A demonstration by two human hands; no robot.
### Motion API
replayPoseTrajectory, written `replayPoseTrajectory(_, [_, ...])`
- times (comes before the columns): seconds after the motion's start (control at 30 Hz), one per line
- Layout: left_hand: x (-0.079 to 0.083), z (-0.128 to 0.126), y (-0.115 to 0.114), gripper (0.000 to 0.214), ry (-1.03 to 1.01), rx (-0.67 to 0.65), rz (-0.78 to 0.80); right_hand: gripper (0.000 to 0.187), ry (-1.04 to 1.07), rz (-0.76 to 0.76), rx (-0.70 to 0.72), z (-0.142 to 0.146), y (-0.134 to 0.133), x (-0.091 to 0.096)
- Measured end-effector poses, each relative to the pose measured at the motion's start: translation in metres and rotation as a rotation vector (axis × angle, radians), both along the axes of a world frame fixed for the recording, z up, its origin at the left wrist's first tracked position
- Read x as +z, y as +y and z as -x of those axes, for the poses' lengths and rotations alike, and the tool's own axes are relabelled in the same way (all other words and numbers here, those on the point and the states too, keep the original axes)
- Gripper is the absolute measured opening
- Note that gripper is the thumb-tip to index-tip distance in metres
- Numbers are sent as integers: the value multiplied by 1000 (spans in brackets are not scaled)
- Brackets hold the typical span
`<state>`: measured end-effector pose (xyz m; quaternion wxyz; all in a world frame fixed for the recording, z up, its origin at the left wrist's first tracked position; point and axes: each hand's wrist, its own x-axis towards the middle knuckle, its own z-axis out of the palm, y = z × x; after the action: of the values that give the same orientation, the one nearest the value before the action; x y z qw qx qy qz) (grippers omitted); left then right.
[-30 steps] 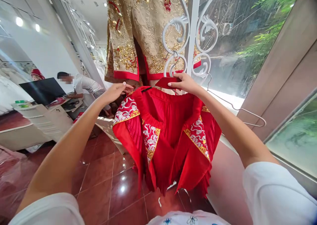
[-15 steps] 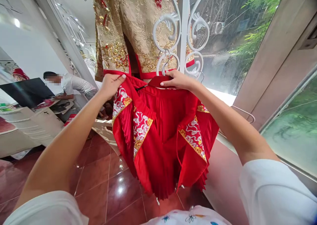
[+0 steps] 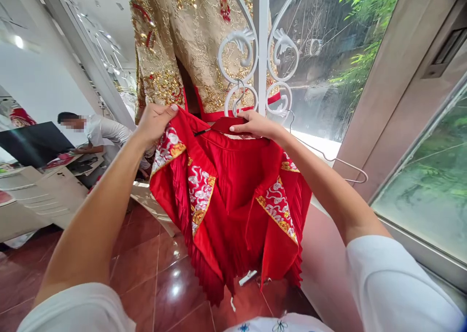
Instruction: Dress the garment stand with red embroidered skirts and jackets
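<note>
Mostly open floor point(image 3: 175, 310) below skirt hem point(image 3: 229, 273)

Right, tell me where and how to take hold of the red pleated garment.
Probably by the waistband, pinched from the left, at the corner where the left hand grips it: that edge sticks out freely past the red hanger, while the pleats below hang loose.

Both arms point(image 3: 97, 212) extend forward and converge. The left hand point(image 3: 156, 121) holds a pinch grip; the right hand point(image 3: 254, 124) grips likewise.
</note>
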<state>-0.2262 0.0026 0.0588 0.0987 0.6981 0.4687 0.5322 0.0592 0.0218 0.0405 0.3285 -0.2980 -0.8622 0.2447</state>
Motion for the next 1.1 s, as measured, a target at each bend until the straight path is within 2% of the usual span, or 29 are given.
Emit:
replayPoseTrajectory(0.1, [-8,-13,-1,47,367,-128,236,20,-62,-88,-45,-1,3,-1])
replayPoseTrajectory(0.17, [-14,-19,-3,46,473,-127,334,23,-84,-208,-119,-2,4,-2])
replayPoseTrajectory(0.27, [-21,-27,-10,40,482,-30,244,24,-70,-369,-218,-9,0,-4])
replayPoseTrajectory(0.33, [-23,-34,-17,39,519,37,116,28,-18,-390,-262,-24,-5,-6])
replayPoseTrajectory(0.43, [-29,-47,-23,49,569,99,-11,41,60,-349,-318,-58,-9,-12])
replayPoseTrajectory(0.57, [-42,-56,-18,47,594,82,-56,33,-32,-213,-263,-98,-1,-32])
replayPoseTrajectory(0.67, [-50,-54,-9,48,543,-12,-59,39,18,-176,-274,-108,5,-48])
replayPoseTrajectory(0.8, [-54,-49,2,49,415,-63,-53,46,243,-71,-339,-105,8,-60])
replayPoseTrajectory(0.9, [-55,-47,7,52,255,-15,-116,47,535,-41,-403,-102,12,-61])
replayPoseTrajectory(1.0, [-57,-49,10,57,21,99,-262,50,783,-119,-451,-98,13,-56])
replayPoseTrajectory(1.1, [-63,-54,8,59,-79,171,-338,51,672,-233,-452,-92,5,-51])
